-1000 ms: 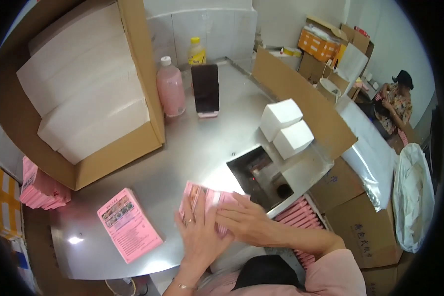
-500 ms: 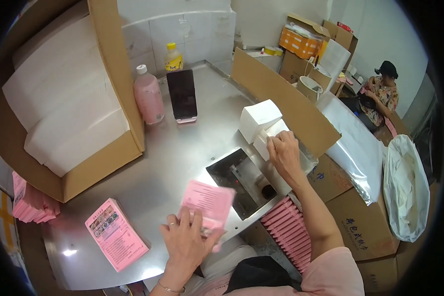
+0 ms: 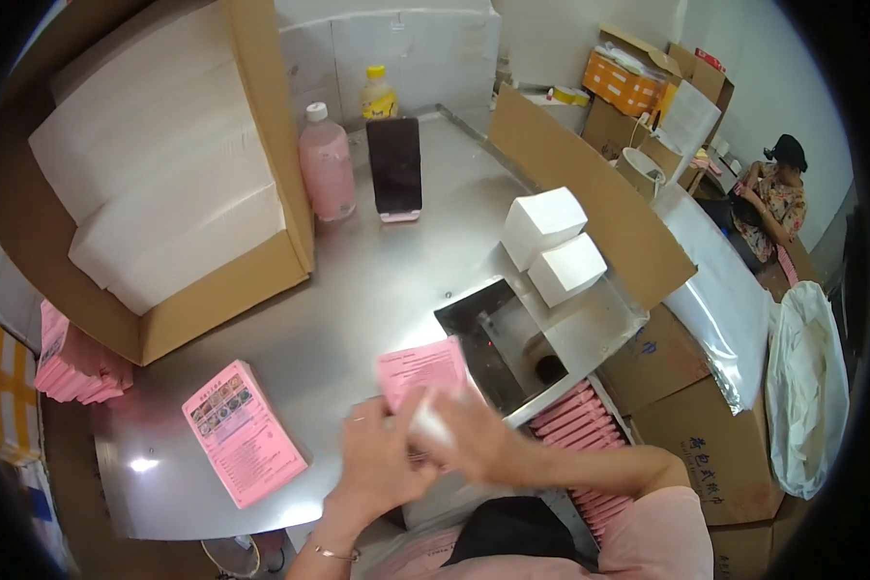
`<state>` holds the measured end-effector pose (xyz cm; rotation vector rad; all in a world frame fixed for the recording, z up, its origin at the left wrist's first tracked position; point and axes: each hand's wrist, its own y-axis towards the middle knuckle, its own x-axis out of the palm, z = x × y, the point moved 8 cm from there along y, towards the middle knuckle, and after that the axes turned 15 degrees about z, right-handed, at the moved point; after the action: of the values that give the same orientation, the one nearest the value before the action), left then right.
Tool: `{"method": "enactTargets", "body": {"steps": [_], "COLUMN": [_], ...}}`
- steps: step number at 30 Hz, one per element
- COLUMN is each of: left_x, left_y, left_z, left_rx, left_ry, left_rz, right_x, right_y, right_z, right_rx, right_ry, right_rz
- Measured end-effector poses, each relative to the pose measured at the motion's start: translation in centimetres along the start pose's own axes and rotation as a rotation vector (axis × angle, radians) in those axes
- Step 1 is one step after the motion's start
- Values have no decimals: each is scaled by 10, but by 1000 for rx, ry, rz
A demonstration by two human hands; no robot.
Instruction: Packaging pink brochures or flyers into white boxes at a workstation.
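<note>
My left hand (image 3: 372, 459) is closed on a pink printed packet (image 3: 423, 369) over the table's near edge. Against the packet's lower part, my right hand (image 3: 488, 449), smeared by motion, presses a white folded tissue (image 3: 433, 425). How far the tissue is inside the packet cannot be made out. To the left lies a neat stack of pink packets (image 3: 245, 435) with small pictures and print. Two white stacks of folded tissue (image 3: 567, 269) stand beyond the dark rectangular opening (image 3: 488, 338) in the metal table (image 3: 358, 300).
A big cardboard box (image 3: 227, 304) with white bundles stands left; more pink packets (image 3: 77, 362) lie under it. A pink bottle (image 3: 327, 164), yellow-capped bottle (image 3: 378, 97) and phone on a stand (image 3: 394, 169) are behind. Cardboard (image 3: 590, 184) edges the right; a person (image 3: 778, 198) sits beyond.
My right hand has left the white tissue stacks and come to the packet in my left hand, bringing a white tissue. The whole view has shifted slightly.
</note>
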<state>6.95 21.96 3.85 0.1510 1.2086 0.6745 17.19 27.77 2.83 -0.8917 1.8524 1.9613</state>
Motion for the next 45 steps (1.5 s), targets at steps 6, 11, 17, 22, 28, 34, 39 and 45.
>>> {"method": "enactTargets", "body": {"steps": [6,11,17,22,28,34,39,45], "left_x": [-10,-33,-111,-103,-110,45,7,20], "left_y": [3,-37,-60,-79,-58,-7,-8,6], "left_z": [15,-1,-75,-144,-119,30,4,11], "left_rx": [-50,38,-170,-437,-313,176,4,-226], "left_ry": [-131,-157,112,542,86,-159,-138,-43], "left_rz": [-35,13,531,247,399,-1,151,173], "right_x": [71,18,-89,-89,-99,-74,-19,35], "right_y": [-24,-60,26,-29,-25,-14,2,34], "right_z": [115,151,135,202,208,158,-24,49], "right_rx": [444,703,334,511,590,402,-68,447], "right_ry": [-218,-201,-610,-829,-722,-491,72,-43], "right_rz": [-424,-471,198,73,123,193,-88,-577]}}
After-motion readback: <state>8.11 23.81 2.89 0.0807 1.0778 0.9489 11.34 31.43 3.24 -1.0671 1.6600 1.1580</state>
